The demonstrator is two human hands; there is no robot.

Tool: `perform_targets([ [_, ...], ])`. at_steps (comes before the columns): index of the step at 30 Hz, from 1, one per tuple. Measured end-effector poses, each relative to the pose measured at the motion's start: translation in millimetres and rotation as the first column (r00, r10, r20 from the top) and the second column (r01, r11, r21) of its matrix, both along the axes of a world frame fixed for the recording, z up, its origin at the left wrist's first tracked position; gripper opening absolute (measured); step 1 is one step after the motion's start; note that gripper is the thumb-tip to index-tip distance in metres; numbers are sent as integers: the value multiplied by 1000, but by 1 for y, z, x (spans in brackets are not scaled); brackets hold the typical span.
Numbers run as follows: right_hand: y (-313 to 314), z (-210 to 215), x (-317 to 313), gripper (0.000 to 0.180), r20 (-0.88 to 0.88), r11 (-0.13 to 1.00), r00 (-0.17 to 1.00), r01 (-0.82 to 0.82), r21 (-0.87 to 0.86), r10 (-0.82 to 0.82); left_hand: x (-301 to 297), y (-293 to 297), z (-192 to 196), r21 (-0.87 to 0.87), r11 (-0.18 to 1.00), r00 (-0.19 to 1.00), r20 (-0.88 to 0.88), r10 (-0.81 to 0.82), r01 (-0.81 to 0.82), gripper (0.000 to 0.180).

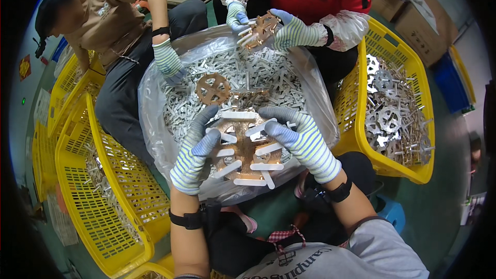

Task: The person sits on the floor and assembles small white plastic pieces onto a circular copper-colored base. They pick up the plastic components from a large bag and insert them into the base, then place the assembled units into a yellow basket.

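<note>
Between my two gloved hands is a copper-coloured metal frame point(244, 151) with cut-outs and several white strips fitted around its edge. My left hand point(192, 156) grips its left side, thumb and fingers on the strips. At the right side, my right hand point(304, 143) pinches another strip and the frame's edge. The frame is held over the near part of a bin of loose silvery-white strips point(279, 75). Just beyond it, a round copper-coloured disc point(213, 89) with spoke-like openings lies on the strips.
Clear plastic point(153, 104) lines the bin. Across from me, a person in red holds a similar copper-coloured piece point(262, 30). Another person's gloved hand point(168, 61) reaches in from the left. Yellow baskets point(366, 142) of metal parts flank the bin; cardboard boxes point(413, 18) stand back right.
</note>
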State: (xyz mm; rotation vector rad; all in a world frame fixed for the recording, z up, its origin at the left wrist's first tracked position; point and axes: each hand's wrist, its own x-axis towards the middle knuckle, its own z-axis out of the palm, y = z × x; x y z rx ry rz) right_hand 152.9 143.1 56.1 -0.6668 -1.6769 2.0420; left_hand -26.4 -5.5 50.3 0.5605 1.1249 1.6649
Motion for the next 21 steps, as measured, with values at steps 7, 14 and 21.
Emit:
perform_targets([
  [7, 5, -8, -2, 38, 36, 981, 982, 183, 69, -186, -6, 3, -18, 50, 981, 972, -137, 192, -187, 41],
  [14, 0, -19, -5, 35, 36, 986, 997, 61, 157, -68, -9, 9, -22, 143, 881, 832, -289, 473, -451, 30],
  [21, -4, -18, -4, 42, 200, 959, 980, -77, 272, 22, -9, 11, -22, 141, 865, 865, -79, 495, -482, 30],
])
